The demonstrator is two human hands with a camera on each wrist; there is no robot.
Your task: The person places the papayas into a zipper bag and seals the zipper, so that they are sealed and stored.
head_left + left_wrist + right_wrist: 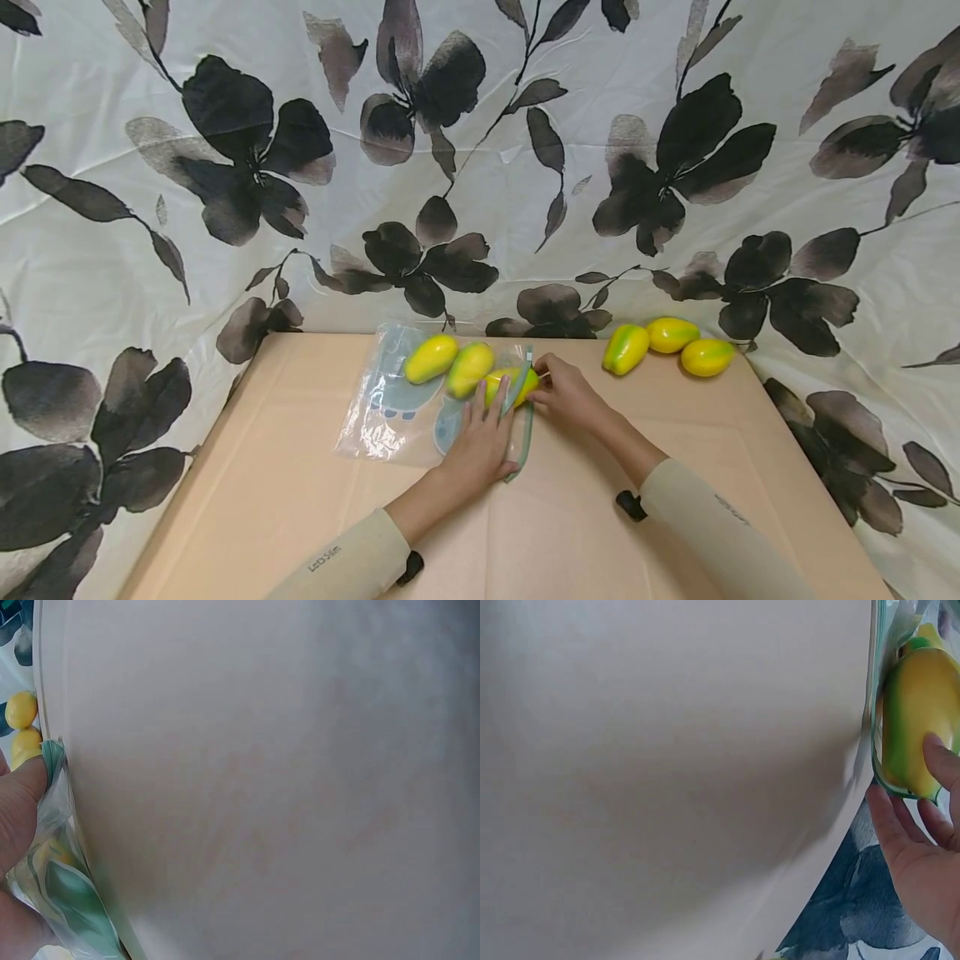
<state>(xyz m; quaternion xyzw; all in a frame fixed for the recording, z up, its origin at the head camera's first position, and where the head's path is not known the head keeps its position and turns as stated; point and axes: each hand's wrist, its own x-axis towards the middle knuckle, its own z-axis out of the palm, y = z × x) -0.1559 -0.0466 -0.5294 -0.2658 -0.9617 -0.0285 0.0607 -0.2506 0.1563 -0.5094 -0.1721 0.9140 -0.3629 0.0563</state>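
Note:
A clear zip bag (pixel 390 425) with blue printed shapes lies on the board, two yellow-green mangoes (pixel 430 359) (pixel 470 370) showing in its upper part. A third mango (pixel 495 385) is at its right-hand mouth. The left hand (pixel 476 442) rests on the bag beside the mouth, fingers spread and fairly straight; in the left wrist view its thumb (pixel 26 784) touches the green zip edge (pixel 52 759). From the right, the right hand (pixel 570 396) holds the third mango; in the right wrist view its thumb (pixel 941 761) lies on that mango (pixel 915 712), other fingers at the bag's rim.
Three more mangoes (pixel 626 349) (pixel 672 334) (pixel 707 357) sit close together at the board's back right. The pale board (pixel 300 500) has its back edge against a white cloth (pixel 540 200) printed with dark flowers.

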